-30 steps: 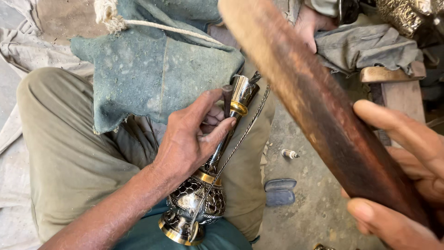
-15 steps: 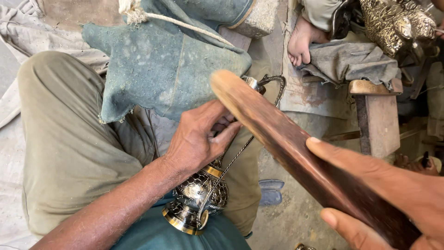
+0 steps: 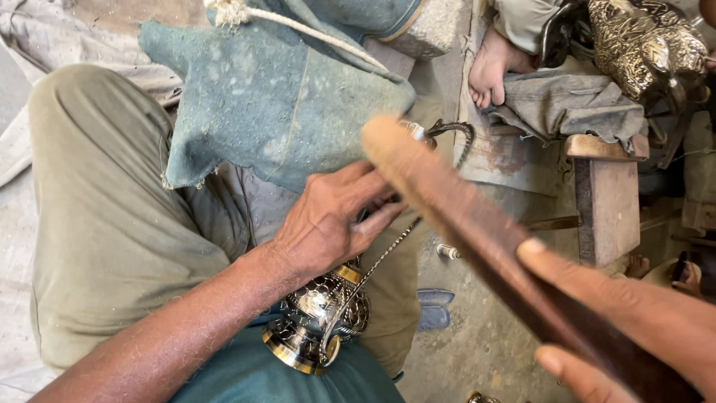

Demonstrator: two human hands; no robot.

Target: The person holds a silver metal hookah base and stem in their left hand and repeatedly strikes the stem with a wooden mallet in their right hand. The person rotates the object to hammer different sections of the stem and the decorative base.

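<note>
My left hand (image 3: 332,224) grips the neck of an ornate silver and gold metal vessel (image 3: 317,317) that lies across my lap, its pierced round body toward me. A thin chain (image 3: 377,265) runs along it. My right hand (image 3: 634,328) holds one end of a long brown wooden stick (image 3: 455,213). The stick's far end rests over the vessel's upper part, just above my left fingers. A teal cloth (image 3: 268,112) covers my knee beyond the vessel.
Another person's bare foot (image 3: 494,69) rests on a wooden bench (image 3: 605,198) at the upper right, beside a grey cloth (image 3: 574,104) and a shiny embossed metal piece (image 3: 641,45). A rope (image 3: 298,26) crosses the teal cloth. Dusty floor lies below.
The stick has swung down and left, so its far end now lies over the vessel's top by my left fingers. My left hand keeps its hold on the neck.
</note>
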